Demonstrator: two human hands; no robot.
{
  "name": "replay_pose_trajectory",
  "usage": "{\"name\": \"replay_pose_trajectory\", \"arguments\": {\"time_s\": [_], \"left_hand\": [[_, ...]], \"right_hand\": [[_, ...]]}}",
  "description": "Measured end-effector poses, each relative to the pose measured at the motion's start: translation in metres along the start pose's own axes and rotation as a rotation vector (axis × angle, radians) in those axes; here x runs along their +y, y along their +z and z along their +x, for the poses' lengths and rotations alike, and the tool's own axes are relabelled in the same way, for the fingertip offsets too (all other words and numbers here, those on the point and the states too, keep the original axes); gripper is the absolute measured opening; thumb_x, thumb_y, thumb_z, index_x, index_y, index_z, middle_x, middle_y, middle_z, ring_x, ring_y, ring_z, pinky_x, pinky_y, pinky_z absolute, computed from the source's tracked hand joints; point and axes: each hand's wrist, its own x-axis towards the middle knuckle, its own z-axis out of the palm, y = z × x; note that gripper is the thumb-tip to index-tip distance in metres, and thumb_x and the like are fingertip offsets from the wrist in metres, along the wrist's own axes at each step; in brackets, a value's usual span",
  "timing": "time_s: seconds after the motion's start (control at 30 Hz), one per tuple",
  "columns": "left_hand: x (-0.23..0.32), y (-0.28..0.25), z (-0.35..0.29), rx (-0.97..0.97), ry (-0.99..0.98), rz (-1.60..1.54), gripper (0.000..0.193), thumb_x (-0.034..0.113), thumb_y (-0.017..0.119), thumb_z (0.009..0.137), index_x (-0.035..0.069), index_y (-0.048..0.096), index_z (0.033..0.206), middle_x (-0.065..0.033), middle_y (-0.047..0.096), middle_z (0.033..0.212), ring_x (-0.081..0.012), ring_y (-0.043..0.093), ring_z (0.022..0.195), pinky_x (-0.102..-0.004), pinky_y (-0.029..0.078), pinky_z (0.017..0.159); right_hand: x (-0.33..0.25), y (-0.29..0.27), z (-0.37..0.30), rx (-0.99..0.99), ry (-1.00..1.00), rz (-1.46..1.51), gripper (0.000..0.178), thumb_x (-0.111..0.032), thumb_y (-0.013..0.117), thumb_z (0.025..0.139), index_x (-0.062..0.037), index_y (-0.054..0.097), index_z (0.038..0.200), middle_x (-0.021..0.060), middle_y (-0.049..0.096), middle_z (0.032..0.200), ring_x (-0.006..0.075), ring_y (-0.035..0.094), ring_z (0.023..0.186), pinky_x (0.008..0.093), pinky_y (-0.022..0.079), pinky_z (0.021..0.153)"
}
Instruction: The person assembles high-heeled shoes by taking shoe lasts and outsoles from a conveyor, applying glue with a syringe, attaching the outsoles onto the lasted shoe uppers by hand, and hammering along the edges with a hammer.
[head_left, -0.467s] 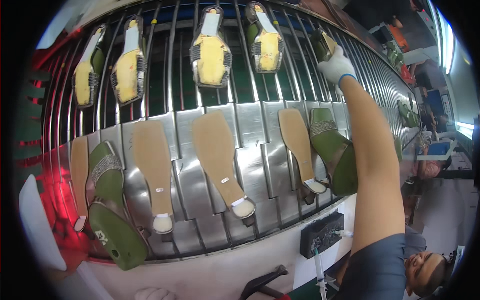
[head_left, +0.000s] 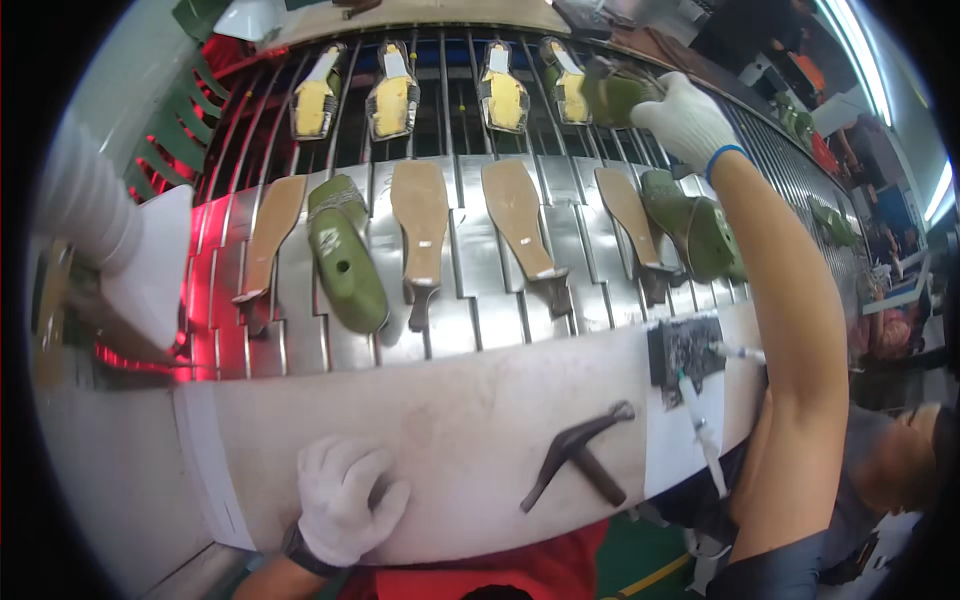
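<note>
My left hand (head_left: 345, 500), in a white knit glove, rests on the front of the white bench top (head_left: 450, 420) with fingers loosely bent and nothing in it. My right hand is out of view. A dark hammer (head_left: 575, 455) lies on the bench to the right of that hand. Beyond the bench, a slatted metal conveyor (head_left: 480, 290) carries tan shoe lasts (head_left: 420, 215) and an olive green shoe (head_left: 345, 255). A co-worker's gloved hand (head_left: 685, 115) reaches up at the far right and grips another green shoe (head_left: 612, 92) on the upper row.
Several yellow lasts (head_left: 392, 100) sit on the upper rack. A second green shoe (head_left: 695, 230) rests under the co-worker's arm. A black pad (head_left: 685, 350) and a white pen-like tool (head_left: 700, 420) lie at the bench's right end. A white duct (head_left: 85, 215) and red glow lie left.
The view has tilted down and shifted, bringing my left hand, the bench and the hammer into sight. The co-worker's hand stays up at the green shoe on the upper row.
</note>
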Motion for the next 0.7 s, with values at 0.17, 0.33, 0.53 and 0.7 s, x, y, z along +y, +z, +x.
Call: {"name": "replay_pose_trajectory", "arguments": {"time_s": [0.17, 0.33, 0.53, 0.7], "left_hand": [[0.006, -0.008, -0.029, 0.185, -0.026, -0.124, 0.054, 0.017, 0.086, 0.080, 0.006, 0.066, 0.129, -0.0199, 0.069, 0.127, -0.0465, 0.065, 0.117, -0.0591, 0.049, 0.105], [0.015, -0.008, -0.055, 0.554, 0.453, 0.355, 0.062, 0.028, 0.084, 0.089, 0.016, 0.062, 0.146, -0.0119, 0.064, 0.149, -0.0382, 0.061, 0.134, -0.0607, 0.040, 0.123], [0.009, -0.047, -0.085, 0.520, 0.423, 0.303, 0.064, 0.029, 0.084, 0.088, 0.005, 0.059, 0.142, -0.0149, 0.070, 0.131, -0.0357, 0.071, 0.119, -0.0676, 0.030, 0.129], [-0.026, -0.050, -0.094, 0.434, 0.151, -0.155, 0.061, 0.022, 0.089, 0.089, 0.003, 0.063, 0.141, -0.0124, 0.071, 0.134, -0.0292, 0.071, 0.121, -0.0485, 0.054, 0.113]], "right_hand": [[-0.080, -0.047, -0.215, -0.424, 0.151, 0.942, 0.062, -0.027, 0.076, 0.090, 0.0057, 0.058, 0.139, 0.0103, 0.068, 0.097, 0.0220, 0.072, 0.076, 0.0400, 0.063, 0.052], [-0.115, -0.021, -0.418, -0.799, 0.066, 1.548, 0.057, -0.029, 0.071, 0.104, 0.0052, 0.056, 0.147, 0.0110, 0.069, 0.114, 0.0191, 0.071, 0.081, 0.0356, 0.063, 0.061], [-0.128, 0.006, -0.501, -1.055, -0.033, 1.560, 0.078, -0.025, 0.073, 0.104, -0.0021, 0.034, 0.168, 0.0153, 0.066, 0.138, 0.0147, 0.070, 0.084, 0.0303, 0.060, 0.065], [-0.129, 0.025, -0.484, -0.684, -0.053, 1.585, 0.054, -0.008, 0.065, 0.100, 0.0066, 0.052, 0.151, 0.0175, 0.072, 0.117, 0.0176, 0.073, 0.086, 0.0303, 0.062, 0.068]]}}
